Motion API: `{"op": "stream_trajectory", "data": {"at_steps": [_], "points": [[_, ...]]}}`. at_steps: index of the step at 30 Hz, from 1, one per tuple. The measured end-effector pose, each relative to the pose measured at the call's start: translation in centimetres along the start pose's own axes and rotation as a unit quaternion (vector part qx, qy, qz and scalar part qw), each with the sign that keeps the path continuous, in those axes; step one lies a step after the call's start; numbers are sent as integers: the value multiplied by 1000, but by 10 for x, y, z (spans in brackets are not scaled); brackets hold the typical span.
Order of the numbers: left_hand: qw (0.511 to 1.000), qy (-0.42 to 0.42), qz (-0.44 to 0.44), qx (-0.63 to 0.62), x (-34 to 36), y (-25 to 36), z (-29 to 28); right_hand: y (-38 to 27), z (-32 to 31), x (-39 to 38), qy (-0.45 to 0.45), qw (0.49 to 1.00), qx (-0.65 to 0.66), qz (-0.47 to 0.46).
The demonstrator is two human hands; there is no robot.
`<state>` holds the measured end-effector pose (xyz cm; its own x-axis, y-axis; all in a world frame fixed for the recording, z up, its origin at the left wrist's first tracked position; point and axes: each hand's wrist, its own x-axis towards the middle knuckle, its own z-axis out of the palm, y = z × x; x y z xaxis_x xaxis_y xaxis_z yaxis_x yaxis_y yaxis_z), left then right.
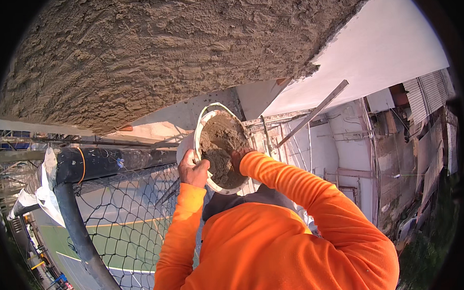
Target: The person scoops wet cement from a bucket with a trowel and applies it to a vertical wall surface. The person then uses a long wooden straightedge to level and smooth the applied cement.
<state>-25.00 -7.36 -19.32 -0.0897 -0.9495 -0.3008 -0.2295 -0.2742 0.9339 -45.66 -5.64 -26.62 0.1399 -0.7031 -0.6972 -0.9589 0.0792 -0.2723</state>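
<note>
A pale round bucket (226, 190) of wet grey-brown mortar (221, 132) is tilted in front of my body, its light handle (218, 104) standing up along the far side. My left hand (193, 170) is closed on the left part of its rim, thumb toward the inside. From the right, my right hand (237, 157) reaches down into the bucket against the mortar. Its fingers are in shadow and partly hidden, so I cannot make out whether they hold a tool. A smoother, darker patch of mortar lies beside that hand.
A wall of rough fresh mortar (162, 50) spans the top, meeting a smooth white surface (382, 42) at right. Dark pipes (81, 222) and wire netting (127, 225) stand at left, with a court (128, 246) far below. A beam (312, 114) slants right of the bucket.
</note>
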Motion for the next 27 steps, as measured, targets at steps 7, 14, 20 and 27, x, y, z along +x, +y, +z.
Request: {"op": "stream_trajectory", "data": {"at_steps": [7, 14, 20, 27], "points": [[1000, 21, -8, -1, -13, 3, 51, 110, -1, -42, 84, 981, -122, -127], [997, 42, 23, -61, -21, 3, 118, 148, 15, -31, 30, 992, -63, -105], [992, 75, 1, -97, -25, 37, 127, 191, -60, -112, 47, 983, -32, -176], [973, 92, -62, -203, -12, 20, 144, 208, -89, -101, 159, 962, -150, -165]]}}
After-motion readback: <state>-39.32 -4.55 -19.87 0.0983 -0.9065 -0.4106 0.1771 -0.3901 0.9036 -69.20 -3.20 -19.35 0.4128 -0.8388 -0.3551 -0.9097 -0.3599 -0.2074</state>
